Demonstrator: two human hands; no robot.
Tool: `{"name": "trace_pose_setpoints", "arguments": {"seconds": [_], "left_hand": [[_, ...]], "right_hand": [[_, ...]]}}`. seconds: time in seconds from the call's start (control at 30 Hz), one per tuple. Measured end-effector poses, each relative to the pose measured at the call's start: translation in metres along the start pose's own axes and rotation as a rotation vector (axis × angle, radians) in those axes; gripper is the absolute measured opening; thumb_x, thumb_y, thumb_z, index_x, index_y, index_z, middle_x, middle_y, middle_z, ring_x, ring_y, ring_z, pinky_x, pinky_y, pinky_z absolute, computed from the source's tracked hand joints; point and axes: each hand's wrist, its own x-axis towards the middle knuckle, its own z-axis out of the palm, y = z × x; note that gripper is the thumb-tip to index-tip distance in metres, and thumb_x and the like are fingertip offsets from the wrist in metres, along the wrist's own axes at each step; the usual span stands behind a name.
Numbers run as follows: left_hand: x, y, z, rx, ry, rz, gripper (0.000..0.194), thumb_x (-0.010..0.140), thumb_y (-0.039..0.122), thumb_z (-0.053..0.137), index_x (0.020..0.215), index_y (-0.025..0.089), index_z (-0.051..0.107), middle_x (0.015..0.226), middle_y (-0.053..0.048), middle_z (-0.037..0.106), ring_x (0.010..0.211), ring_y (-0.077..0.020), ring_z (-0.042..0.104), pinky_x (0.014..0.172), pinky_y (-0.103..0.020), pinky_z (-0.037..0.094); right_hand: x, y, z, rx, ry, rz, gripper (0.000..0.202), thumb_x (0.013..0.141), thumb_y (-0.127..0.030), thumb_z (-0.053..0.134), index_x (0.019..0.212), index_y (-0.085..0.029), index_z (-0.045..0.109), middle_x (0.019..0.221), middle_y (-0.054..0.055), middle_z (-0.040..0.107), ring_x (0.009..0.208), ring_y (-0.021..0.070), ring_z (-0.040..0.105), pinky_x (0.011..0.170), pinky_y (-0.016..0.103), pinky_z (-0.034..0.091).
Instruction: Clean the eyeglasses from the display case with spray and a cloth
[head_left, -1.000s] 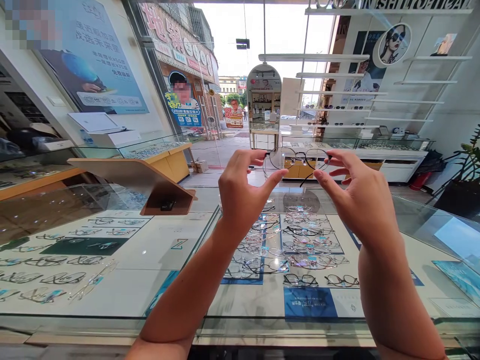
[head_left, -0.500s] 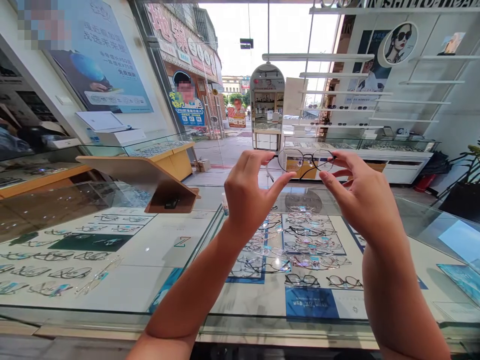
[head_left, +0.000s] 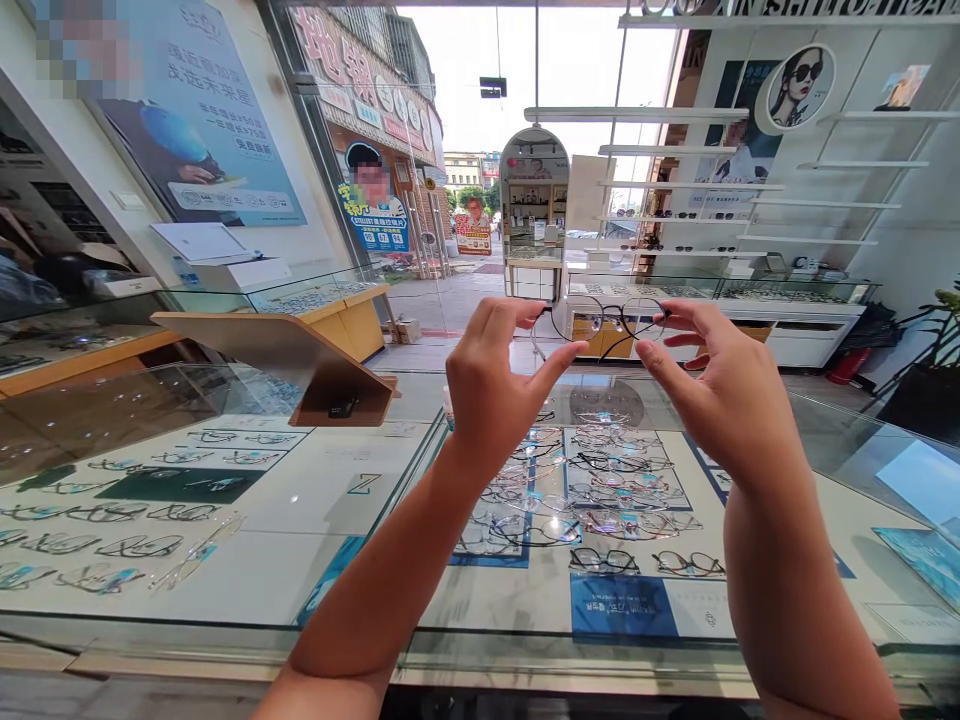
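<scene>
Holding up a pair of thin, dark-rimmed round spectacles (head_left: 613, 313), the person has them in the air above a long glass-topped display bench (head_left: 300, 575). The left hand (head_left: 491, 365) takes one outer end of the frame and the right hand (head_left: 724, 380) the other, each grip pinching with fingers above and thumb below. Lower down, between the forearms, crowded rows of clear and dark-framed eyeglasses (head_left: 615, 462) fill the bench, with a deep-blue printed card (head_left: 622, 605) near its front edge. To the left leans a brown wooden panel (head_left: 240, 345); straight beyond stands an arched mirror (head_left: 535, 200).
</scene>
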Motion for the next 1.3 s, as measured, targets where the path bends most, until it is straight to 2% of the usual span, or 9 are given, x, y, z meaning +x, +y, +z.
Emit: {"name": "trace_pose_setpoints", "arguments": {"seconds": [0.2,0.33,0.73,1.3], "left_hand": [[0.008,-0.021,0.000,-0.173,-0.099,-0.139,0.042,0.084,0.046,0.092,0.114,0.027,0.069,0.106,-0.003,0.079,0.098,-0.0206,0.079,0.075,-0.034,0.061],[0.009,-0.026,0.000,-0.215,-0.131,-0.180,0.041,0.084,0.047,0.092,0.113,0.027,0.070,0.109,-0.003,0.080,0.098,-0.0208,0.080,0.074,-0.033,0.062],[0.010,-0.029,0.000,-0.247,-0.159,-0.215,0.044,0.082,0.053,0.092,0.110,0.027,0.071,0.108,-0.005,0.081,0.097,-0.0219,0.082,0.073,-0.033,0.064],[0.011,-0.035,0.000,-0.286,-0.184,-0.210,0.041,0.084,0.051,0.090,0.113,0.027,0.073,0.110,-0.006,0.080,0.101,-0.0224,0.081,0.075,-0.032,0.066]], "right_hand": [[0.001,-0.003,-0.002,0.014,0.058,-0.035,0.044,0.098,-0.044,0.069,0.137,-0.024,0.069,0.127,0.013,0.080,0.103,0.0318,0.078,0.088,0.049,0.060],[0.000,-0.003,-0.002,0.013,0.068,-0.061,0.041,0.098,-0.041,0.069,0.136,-0.025,0.070,0.129,0.012,0.079,0.103,0.0309,0.078,0.091,0.050,0.060],[0.001,-0.004,-0.002,0.021,0.068,-0.079,0.040,0.098,-0.041,0.069,0.135,-0.025,0.070,0.128,0.012,0.079,0.101,0.0303,0.077,0.090,0.050,0.061],[-0.001,-0.008,-0.003,0.027,0.058,-0.093,0.036,0.099,-0.036,0.068,0.133,-0.025,0.071,0.128,0.012,0.078,0.100,0.0296,0.077,0.086,0.047,0.061]]}}
